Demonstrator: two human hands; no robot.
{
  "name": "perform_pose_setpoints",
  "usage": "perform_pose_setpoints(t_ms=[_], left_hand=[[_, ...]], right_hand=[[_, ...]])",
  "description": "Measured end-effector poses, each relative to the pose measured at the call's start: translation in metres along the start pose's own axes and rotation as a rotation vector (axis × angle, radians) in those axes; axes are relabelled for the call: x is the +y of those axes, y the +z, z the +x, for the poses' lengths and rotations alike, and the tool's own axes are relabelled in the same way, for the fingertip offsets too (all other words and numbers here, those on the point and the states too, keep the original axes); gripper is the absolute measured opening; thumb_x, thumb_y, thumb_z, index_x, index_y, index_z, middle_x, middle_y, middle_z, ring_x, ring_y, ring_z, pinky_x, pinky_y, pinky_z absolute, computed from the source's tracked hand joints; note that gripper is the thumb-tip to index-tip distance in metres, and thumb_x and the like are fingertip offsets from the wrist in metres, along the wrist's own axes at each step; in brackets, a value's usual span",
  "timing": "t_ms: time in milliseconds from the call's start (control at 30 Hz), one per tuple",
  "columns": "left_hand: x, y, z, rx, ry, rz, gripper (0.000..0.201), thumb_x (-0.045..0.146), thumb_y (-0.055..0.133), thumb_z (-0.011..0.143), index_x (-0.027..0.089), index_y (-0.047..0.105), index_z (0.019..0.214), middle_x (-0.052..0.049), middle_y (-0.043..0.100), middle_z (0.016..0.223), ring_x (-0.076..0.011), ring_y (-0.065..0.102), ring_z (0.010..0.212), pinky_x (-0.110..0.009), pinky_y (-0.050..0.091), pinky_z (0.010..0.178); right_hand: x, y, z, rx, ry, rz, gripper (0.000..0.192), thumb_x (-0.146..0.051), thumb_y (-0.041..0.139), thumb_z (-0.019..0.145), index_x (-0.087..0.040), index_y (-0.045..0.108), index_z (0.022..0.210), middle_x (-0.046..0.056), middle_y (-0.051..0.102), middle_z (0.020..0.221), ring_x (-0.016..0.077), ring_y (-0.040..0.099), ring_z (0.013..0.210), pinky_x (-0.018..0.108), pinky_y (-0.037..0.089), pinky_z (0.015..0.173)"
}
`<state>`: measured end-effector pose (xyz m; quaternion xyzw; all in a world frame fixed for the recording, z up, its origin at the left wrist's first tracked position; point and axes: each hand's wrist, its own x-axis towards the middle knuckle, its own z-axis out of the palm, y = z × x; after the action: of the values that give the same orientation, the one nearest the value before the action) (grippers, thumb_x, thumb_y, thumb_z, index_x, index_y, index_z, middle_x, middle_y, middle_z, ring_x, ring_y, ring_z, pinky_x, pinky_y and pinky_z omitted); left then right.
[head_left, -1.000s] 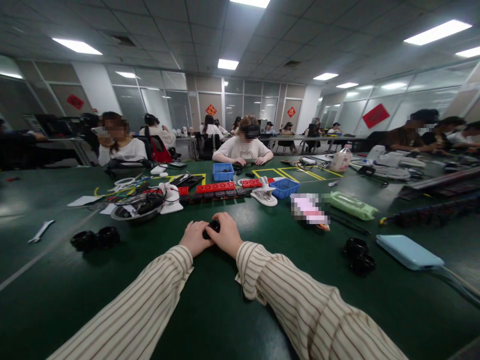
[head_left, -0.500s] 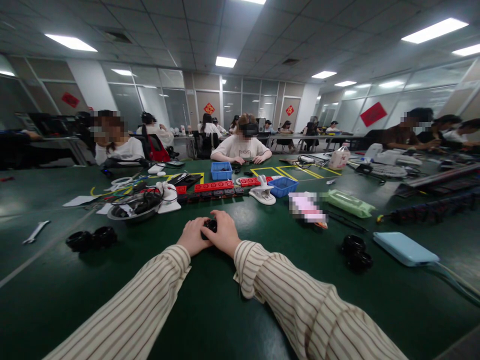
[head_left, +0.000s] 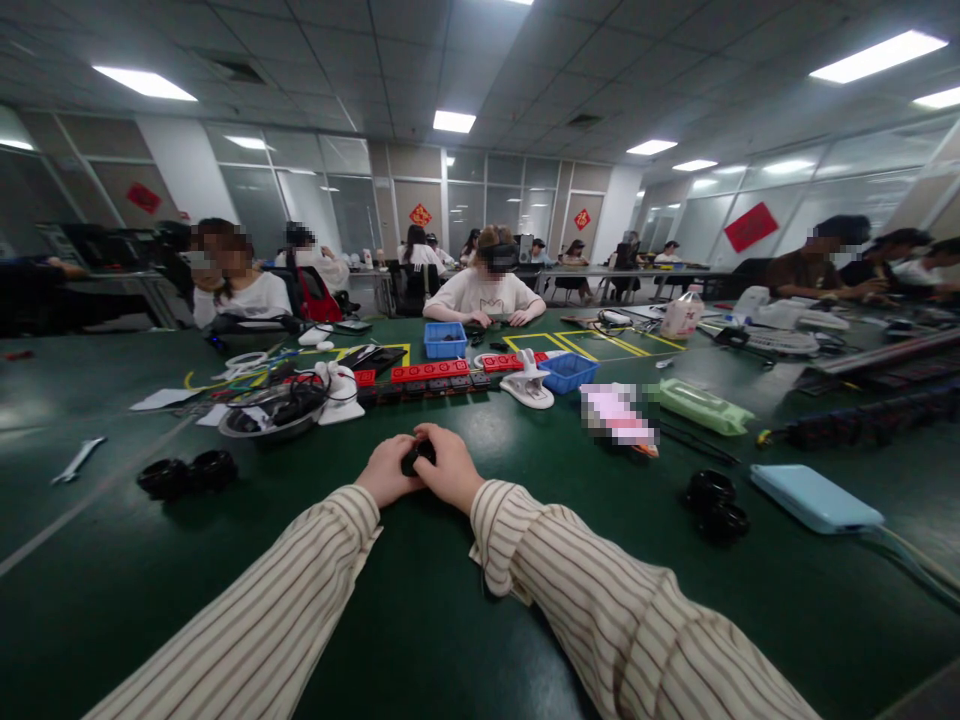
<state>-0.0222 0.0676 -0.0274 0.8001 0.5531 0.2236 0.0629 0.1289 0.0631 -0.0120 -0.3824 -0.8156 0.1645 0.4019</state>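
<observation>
Between both hands sits a small black round part (head_left: 423,453), mostly covered by fingers. My left hand (head_left: 388,470) curls round its left side, and my right hand (head_left: 450,467) grips it from the right with the thumb across it. Both hands are low over the green table (head_left: 442,620); whether the part rests on it I cannot tell. Similar black ring-shaped parts lie in two pairs: one left pair (head_left: 166,479) and one right pair (head_left: 714,501).
A wrench (head_left: 79,460) lies far left. Beyond my hands are a bowl of cables (head_left: 270,425), red power strips (head_left: 439,372), a white clamp base (head_left: 531,388) and a blue bin (head_left: 568,373). At right are a green pack (head_left: 701,405) and light-blue box (head_left: 816,497). A person (head_left: 486,285) sits opposite.
My right fingers have shifted slightly over the black part, which shows a little less. The whole view has moved a touch; objects on the table stay in place.
</observation>
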Motion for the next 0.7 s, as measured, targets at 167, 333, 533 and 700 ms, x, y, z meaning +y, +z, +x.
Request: perform_pose_setpoints(t_ms=[167,333,533,700], left_hand=[[0.011,-0.002,-0.004,0.018,-0.107,0.117,0.055,0.041,0.065,0.059,0.017,0.051,0.107,-0.010,0.055,0.109,-0.0282,0.049,0.105,-0.048,0.029,0.099],[0.021,-0.005,-0.006,0.030,-0.128,0.198,0.041,0.039,0.061,0.063,0.016,0.054,0.096,-0.009,0.057,0.100,-0.0274,0.051,0.100,-0.052,0.023,0.101],[0.016,-0.006,-0.003,0.008,-0.130,0.134,0.030,0.032,0.059,0.066,0.015,0.057,0.091,-0.008,0.060,0.091,-0.0254,0.055,0.090,-0.040,0.040,0.087],[0.010,-0.005,-0.001,-0.034,-0.049,-0.012,0.028,0.029,0.059,0.065,0.016,0.058,0.090,-0.007,0.062,0.094,-0.0237,0.057,0.092,-0.033,0.044,0.082]], right_hand=[[-0.002,0.001,0.000,0.059,0.082,-0.079,0.048,-0.037,0.061,0.074,-0.015,0.047,0.114,0.009,0.053,0.107,0.0217,0.049,0.099,0.038,0.037,0.089],[-0.001,0.002,0.000,0.068,0.110,-0.133,0.039,-0.039,0.064,0.071,-0.016,0.053,0.100,0.007,0.055,0.097,0.0210,0.051,0.092,0.036,0.040,0.083],[0.005,0.005,0.001,0.054,0.028,-0.046,0.027,-0.021,0.059,0.070,-0.017,0.054,0.096,0.004,0.057,0.094,0.0189,0.052,0.090,0.034,0.041,0.084],[0.005,0.005,0.001,0.026,-0.005,0.097,0.049,-0.012,0.052,0.069,-0.015,0.044,0.118,0.006,0.057,0.105,0.0176,0.052,0.097,0.031,0.040,0.090]])
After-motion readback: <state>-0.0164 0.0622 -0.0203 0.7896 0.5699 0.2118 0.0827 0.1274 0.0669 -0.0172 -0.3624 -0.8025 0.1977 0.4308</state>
